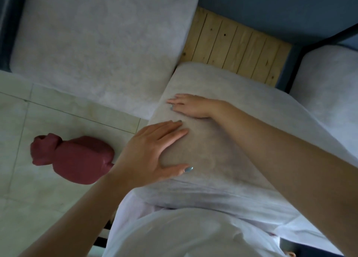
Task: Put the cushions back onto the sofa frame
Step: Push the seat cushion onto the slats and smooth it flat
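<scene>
Cushion (222, 169) over wooden slats (232, 47), tiled floor (58, 198)

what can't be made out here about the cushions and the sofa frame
Head view: near end of the middle cushion, hidden by the shirt and right forearm.
Head view: wooden slats beneath that cushion, covered by it, so its seating is unclear.
Head view: right cushion, cut off by the picture's right edge.
Head view: maroon object on the floor, partly behind the left hand; what it is cannot be told.
</scene>
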Demonstrator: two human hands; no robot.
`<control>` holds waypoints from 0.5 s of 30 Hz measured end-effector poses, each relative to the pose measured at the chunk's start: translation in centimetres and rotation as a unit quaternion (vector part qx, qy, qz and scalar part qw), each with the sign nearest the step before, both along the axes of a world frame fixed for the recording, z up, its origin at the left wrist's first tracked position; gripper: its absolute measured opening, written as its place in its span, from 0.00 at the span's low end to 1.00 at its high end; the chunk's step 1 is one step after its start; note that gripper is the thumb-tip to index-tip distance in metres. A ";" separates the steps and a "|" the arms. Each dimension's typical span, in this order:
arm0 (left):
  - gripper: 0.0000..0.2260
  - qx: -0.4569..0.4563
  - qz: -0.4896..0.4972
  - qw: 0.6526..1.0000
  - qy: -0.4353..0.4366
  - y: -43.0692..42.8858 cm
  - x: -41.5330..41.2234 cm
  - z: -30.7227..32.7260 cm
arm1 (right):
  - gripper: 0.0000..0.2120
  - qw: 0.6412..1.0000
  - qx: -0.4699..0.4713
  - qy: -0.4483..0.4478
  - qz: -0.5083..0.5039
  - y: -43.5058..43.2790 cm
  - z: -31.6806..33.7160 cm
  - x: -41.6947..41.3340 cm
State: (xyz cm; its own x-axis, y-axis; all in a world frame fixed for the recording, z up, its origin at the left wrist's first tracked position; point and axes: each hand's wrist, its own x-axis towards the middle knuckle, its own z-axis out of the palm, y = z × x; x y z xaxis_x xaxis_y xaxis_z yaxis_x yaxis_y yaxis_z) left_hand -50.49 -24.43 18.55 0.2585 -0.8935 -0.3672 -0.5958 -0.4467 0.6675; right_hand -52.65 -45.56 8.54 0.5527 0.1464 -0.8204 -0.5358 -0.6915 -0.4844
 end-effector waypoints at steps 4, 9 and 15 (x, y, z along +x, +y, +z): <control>0.39 -0.015 -0.016 0.999 -0.029 -0.3 0.1 0.2 | 0.23 0.975 -0.073 -0.127 -0.168 -2.1 2.6 0.5; 0.41 -0.059 -0.078 0.993 -0.063 -1.4 -1.7 0.5 | 0.24 1.000 0.013 0.017 0.012 -1.4 1.6 -2.0; 0.39 -0.055 -0.091 0.991 -0.086 -1.8 -1.9 0.4 | 0.23 0.991 -0.067 -0.045 -0.107 -1.8 1.4 -6.1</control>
State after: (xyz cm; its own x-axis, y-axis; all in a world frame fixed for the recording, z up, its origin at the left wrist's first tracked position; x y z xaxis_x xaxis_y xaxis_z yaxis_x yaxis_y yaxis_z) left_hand -52.43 -26.28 18.99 0.1391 -0.9634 -0.2292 -0.7694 -0.2508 0.5874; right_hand -58.78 -47.33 9.90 0.6304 -0.0895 -0.7711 -0.6367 -0.6278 -0.4477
